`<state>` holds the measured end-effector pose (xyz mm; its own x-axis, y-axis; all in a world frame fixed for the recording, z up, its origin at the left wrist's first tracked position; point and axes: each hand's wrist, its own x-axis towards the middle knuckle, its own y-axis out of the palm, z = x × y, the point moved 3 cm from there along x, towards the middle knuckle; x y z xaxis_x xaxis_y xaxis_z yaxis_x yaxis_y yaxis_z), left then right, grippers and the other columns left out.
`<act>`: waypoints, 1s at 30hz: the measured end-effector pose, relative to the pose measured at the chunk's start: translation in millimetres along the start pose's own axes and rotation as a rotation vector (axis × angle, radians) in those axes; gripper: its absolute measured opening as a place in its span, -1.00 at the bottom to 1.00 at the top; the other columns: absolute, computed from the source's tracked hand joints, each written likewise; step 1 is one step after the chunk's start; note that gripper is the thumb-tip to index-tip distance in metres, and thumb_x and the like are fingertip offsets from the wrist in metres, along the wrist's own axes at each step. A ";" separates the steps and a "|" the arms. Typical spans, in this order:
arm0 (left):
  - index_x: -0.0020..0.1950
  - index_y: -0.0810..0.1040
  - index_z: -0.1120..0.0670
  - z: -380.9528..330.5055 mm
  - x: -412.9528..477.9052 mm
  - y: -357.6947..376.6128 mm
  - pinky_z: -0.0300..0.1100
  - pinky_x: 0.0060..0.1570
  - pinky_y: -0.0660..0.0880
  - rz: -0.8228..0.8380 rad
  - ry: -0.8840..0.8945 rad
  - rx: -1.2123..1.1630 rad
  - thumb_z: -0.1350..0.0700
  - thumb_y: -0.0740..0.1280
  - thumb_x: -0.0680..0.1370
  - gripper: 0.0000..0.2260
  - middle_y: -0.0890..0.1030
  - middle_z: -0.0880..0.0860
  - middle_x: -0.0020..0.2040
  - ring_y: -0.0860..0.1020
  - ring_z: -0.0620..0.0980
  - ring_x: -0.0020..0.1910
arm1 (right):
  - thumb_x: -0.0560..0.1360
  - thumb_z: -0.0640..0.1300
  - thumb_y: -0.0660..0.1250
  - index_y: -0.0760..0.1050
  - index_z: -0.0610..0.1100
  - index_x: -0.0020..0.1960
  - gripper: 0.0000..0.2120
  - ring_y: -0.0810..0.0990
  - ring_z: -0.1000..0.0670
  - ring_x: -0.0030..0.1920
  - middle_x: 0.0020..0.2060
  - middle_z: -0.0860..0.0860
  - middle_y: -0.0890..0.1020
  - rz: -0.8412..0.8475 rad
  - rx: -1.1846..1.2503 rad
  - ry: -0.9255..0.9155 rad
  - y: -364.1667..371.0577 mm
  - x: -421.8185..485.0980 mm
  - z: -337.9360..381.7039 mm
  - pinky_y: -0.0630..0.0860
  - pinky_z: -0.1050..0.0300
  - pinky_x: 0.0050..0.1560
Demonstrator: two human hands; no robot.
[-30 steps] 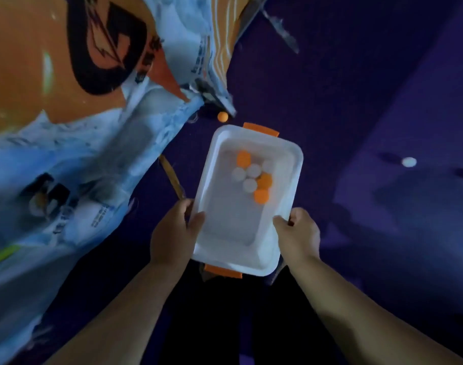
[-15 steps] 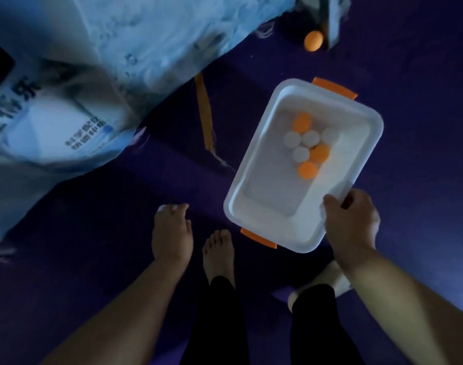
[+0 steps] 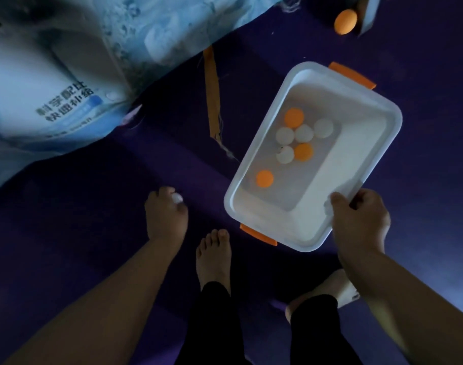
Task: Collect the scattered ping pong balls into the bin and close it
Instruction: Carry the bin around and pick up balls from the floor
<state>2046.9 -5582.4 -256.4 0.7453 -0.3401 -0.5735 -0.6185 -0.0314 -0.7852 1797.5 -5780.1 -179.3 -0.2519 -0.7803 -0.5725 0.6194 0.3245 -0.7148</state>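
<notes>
Purple matting covered the floor [image 3: 67,246] in dim light. Low over it, the left hand [image 3: 166,214] had its fingers curled round a white ball [image 3: 177,198], at or just above the mat; I could not tell which. The right hand [image 3: 359,219] clenched the near corner of the bin [image 3: 356,154], thumb inside the rim, and carried it alone, tilted and clear of the floor. Seven balls lay loose inside. A stray orange ball [image 3: 345,18] sat well apart at the far edge, beside a printed blue sack [image 3: 67,75].

The balls looked feather-light, hard and quick to roll, so each probably wanted a fingertip cradle rather than a squeeze. The bin seemed stiff and light, but a one-corner hold lets it tip, so a grip on a long side would likely be steadier.

A second earlier both hands had held the bin. Since then the left had dropped to the floor, and one orange ball inside had rolled away from the cluster toward the near end.
</notes>
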 end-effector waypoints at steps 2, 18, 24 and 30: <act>0.21 0.48 0.15 -44.4 -19.1 -16.5 -0.12 -0.07 0.49 -0.104 0.067 -0.256 0.15 0.29 0.52 -0.73 0.50 0.08 0.08 0.50 0.04 0.02 | 0.45 -0.06 0.35 0.45 -0.07 -0.11 -0.88 0.54 -0.09 -0.15 -0.29 0.07 0.52 -0.006 0.012 0.030 -4.5 0.4 1.9 0.49 0.00 -0.11; 0.21 0.49 0.17 -318.0 1.7 -18.7 -0.10 0.08 0.50 -0.181 0.716 -0.345 0.28 0.29 0.49 -0.71 0.49 -0.02 0.07 0.49 -0.04 0.03 | 0.51 -0.11 0.31 0.40 -0.03 -0.14 -0.91 0.46 0.01 -0.24 -0.28 0.09 0.48 -0.083 0.205 0.203 -65.6 50.9 -2.7 0.37 0.05 -0.15; 0.16 0.55 0.13 -403.0 73.8 50.1 0.00 0.22 0.37 -0.051 0.989 0.151 0.40 0.22 0.40 -0.61 0.40 0.17 0.29 0.36 0.20 0.25 | 0.51 -0.12 0.30 0.43 -0.04 -0.13 -0.93 0.49 0.02 -0.22 -0.23 0.04 0.54 -0.178 0.348 0.246 -81.4 95.9 -22.6 0.41 0.05 -0.17; 0.19 0.54 0.07 -433.5 105.3 89.5 0.11 0.37 0.27 0.015 0.940 0.468 0.33 0.26 0.47 -0.66 0.22 0.20 0.40 0.21 0.33 0.35 | 0.52 -0.11 0.29 0.42 -0.01 -0.13 -0.93 0.50 0.08 -0.21 -0.21 0.08 0.53 -0.215 0.433 0.272 -78.9 116.7 -37.6 0.41 0.16 -0.31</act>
<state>1962.1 -6028.5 -285.7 0.1210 -0.9366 -0.3289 -0.3190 0.2770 -0.9064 1691.3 -5876.6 -204.8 -0.5540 -0.6199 -0.5557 0.7672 -0.1211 -0.6298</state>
